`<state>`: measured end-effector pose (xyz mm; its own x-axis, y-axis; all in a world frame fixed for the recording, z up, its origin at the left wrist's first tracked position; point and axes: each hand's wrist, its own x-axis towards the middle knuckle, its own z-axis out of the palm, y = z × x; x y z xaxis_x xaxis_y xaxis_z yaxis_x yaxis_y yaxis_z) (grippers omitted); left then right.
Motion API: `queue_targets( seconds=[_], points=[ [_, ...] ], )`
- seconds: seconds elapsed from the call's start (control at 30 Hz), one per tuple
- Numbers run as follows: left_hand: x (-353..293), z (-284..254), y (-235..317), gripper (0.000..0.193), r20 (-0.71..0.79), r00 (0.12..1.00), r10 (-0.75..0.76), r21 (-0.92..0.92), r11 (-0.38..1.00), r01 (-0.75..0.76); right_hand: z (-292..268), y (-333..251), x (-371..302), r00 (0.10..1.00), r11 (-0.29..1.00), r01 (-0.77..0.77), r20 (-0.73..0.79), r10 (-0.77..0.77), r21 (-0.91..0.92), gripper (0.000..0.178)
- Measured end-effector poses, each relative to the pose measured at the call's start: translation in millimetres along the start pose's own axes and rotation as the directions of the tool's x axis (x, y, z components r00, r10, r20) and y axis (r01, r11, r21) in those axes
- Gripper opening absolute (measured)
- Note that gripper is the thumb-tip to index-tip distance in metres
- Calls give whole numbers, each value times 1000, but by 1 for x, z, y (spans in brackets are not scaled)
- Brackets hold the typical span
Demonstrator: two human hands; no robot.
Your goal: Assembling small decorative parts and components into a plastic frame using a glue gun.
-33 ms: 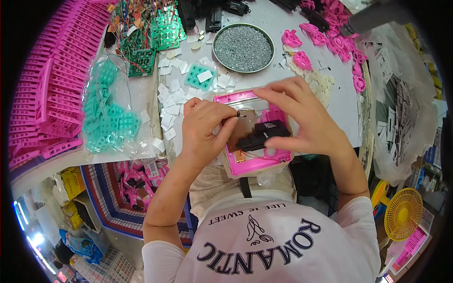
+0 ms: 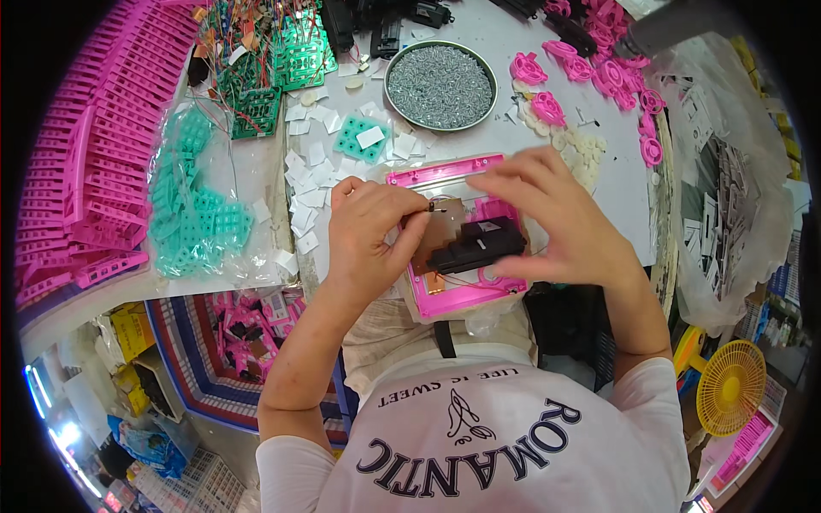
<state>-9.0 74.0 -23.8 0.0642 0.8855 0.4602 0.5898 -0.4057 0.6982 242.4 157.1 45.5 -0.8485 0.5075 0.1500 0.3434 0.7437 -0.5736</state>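
A pink plastic housing [image 2: 469, 301] lies at the near edge of the table in front of my body. Inside it are a brown board [image 2: 446, 229], a black stepped plastic case [image 2: 479, 246] and thin wires. My left hand [image 2: 376, 227] is over the housing's left side, thumb and forefinger pinched on a small dark part with a thin metal tip [image 2: 436, 207]. Over the right side of the housing is my right hand [image 2: 556, 218], thumb and fingers spread apart with nothing between them. The fingers cover part of the housing's right edge.
A round tin of small screws [image 2: 440, 85] stands beyond the housing. White paper pieces [image 2: 312, 192] and a teal button pad [image 2: 363, 138] lie left of it. Green circuit boards [image 2: 304, 56], bagged teal pads [image 2: 201, 209] and pink frames [image 2: 103, 120] are farther left; pink rings [image 2: 547, 108] lie right.
My right hand has shifted slightly to the right, its fingers and thumb drawing back from the black case and the housing's far rim. My left hand stays in place.
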Motion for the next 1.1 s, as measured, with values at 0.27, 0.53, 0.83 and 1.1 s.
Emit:
queue_targets(
  seconds=[0.27, 0.53, 0.83, 1.1],
  points=[
    [6, -1, 2, 15, 56, 996, 74, 37, 996, -76, 26, 4, 7, 996, 994, 45, -80, -38, 96, 60],
    [-4, -1, -3, 15, -3, 999, 47, 115, 992, -46, 8, -4, -7, 995, 999, -11, -99, 15, 36, 51],
    [32, -18, 12, 19, 386, 914, 126, 56, 986, -160, 31, 4, -14, 998, 996, 60, -5, -60, -72, 54],
    [53, -27, 6, 19, 546, 814, 197, -8, 973, -229, 37, -9, -8, 992, 998, 46, -119, -51, -49, 54]
  ],
)
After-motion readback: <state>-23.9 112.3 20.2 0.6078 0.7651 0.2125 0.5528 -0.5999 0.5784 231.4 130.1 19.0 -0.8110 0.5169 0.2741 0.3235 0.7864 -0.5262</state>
